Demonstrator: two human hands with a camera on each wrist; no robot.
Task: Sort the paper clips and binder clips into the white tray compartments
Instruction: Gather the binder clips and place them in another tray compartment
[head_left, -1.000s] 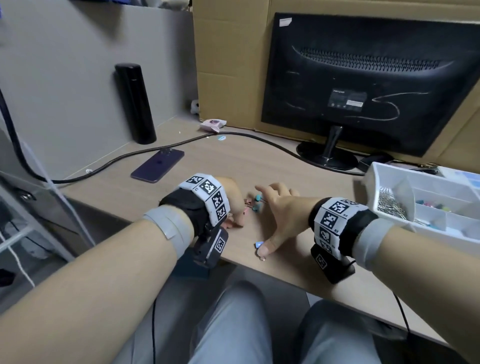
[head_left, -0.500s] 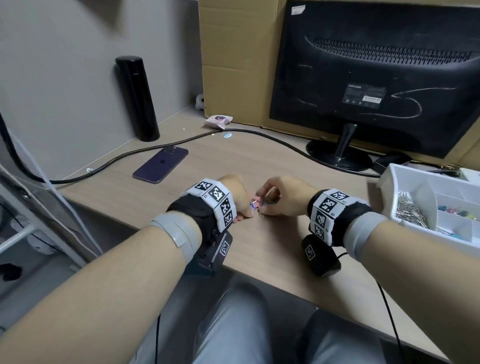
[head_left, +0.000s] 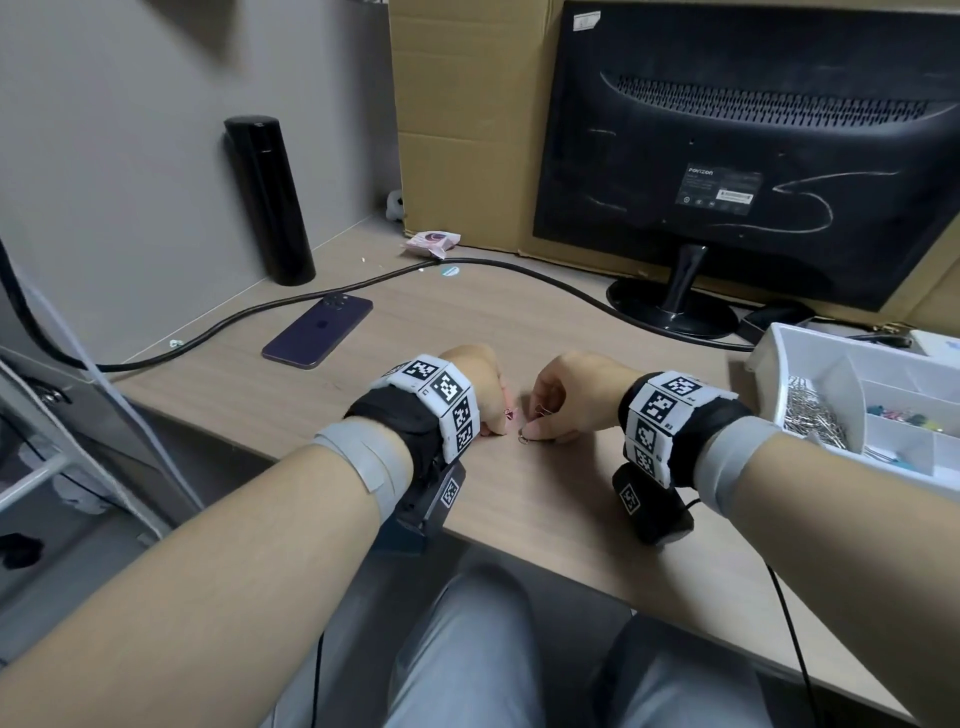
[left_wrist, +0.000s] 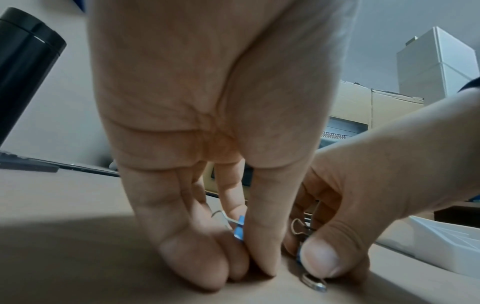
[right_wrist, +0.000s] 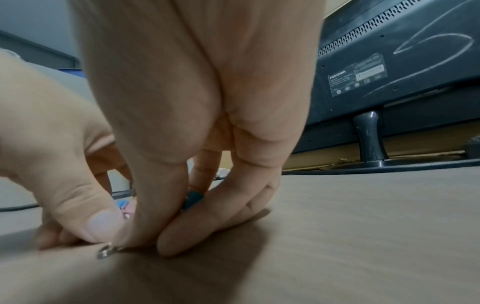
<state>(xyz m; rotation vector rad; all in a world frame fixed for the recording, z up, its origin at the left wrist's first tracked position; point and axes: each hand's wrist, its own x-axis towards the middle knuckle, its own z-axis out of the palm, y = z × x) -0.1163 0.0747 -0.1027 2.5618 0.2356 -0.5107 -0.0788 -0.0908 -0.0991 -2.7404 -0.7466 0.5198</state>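
Both hands sit close together on the desk, fingertips down. My left hand (head_left: 491, 428) pinches a small blue binder clip (left_wrist: 239, 228) between thumb and fingers, and a pink clip (head_left: 509, 414) shows at its fingertips. My right hand (head_left: 540, 431) is curled over small binder clips. A teal one (right_wrist: 193, 198) is caught between its fingers, and a wire handle (head_left: 523, 440) sticks out under the thumb onto the desk. The white tray (head_left: 779, 343) stands at the right, with silver paper clips (head_left: 810, 415) in one compartment and coloured binder clips (head_left: 898, 415) in another.
A monitor (head_left: 727, 156) on its stand (head_left: 675, 306) backs onto cardboard behind the hands. A black cable (head_left: 519, 270) crosses the desk. A purple phone (head_left: 317, 332) and a black flask (head_left: 270, 202) are at the left. The desk's front edge lies just under my wrists.
My right hand went from lying spread on the desk to curled in a pinch over the clips. The two hands drew together, then eased slightly apart.
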